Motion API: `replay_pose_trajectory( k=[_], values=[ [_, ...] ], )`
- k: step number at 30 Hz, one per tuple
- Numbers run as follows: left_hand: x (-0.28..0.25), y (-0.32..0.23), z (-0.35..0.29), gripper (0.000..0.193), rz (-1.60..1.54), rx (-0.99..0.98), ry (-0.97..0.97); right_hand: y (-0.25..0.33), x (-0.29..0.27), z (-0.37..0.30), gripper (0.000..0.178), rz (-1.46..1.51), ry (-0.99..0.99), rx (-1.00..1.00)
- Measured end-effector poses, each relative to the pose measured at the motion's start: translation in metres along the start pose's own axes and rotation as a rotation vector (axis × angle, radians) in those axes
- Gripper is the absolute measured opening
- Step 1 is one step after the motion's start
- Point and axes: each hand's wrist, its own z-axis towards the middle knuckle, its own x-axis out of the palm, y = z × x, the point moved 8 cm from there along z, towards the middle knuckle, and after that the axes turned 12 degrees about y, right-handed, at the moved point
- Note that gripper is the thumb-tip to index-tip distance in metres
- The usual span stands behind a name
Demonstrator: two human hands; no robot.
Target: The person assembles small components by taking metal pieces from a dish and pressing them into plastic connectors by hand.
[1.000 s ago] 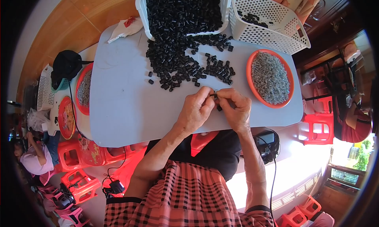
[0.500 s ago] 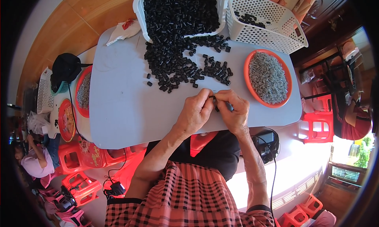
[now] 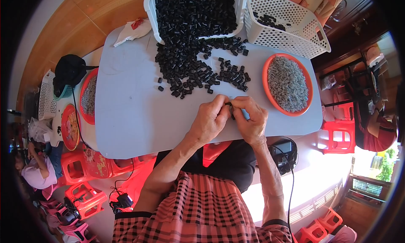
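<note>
Over the near edge of the grey-blue table, my left hand and my right hand meet fingertip to fingertip. Both are closed in a pinch around a small black plastic piece, mostly covered by the fingers. Just beyond them spreads a heap of small black plastic pieces, which spills from a white tub filled with more of them. To the right of my right hand stands an orange-red bowl full of small silvery-grey parts.
A white perforated basket holding a few black pieces stands at the back right. Crumpled white paper lies at the back left. Left of the table are a second red bowl, red stools and a seated person.
The view has shifted very slightly. Both hands keep nearly the same pose, pinched together around the small black piece.
</note>
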Motion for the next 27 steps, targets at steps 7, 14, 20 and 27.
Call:
replay_pose_trajectory(
  k=[7,14,20,27],
  values=[
    [-0.003,0.0,0.001,0.008,-0.063,0.002,0.017,-0.008,0.002,0.001,0.018,0.114,0.05,0.044],
    [0.0,0.007,0.001,0.012,-0.161,-0.074,0.078,-0.012,0.004,0.002,0.022,0.202,0.119,0.093],
    [-0.001,0.01,0.002,0.013,-0.161,-0.104,0.093,-0.018,0.004,0.002,0.022,0.26,0.106,0.138],
    [0.003,0.015,0.004,0.014,-0.293,-0.057,0.126,-0.022,0.004,0.0,0.025,0.331,0.126,0.159]
  ],
)
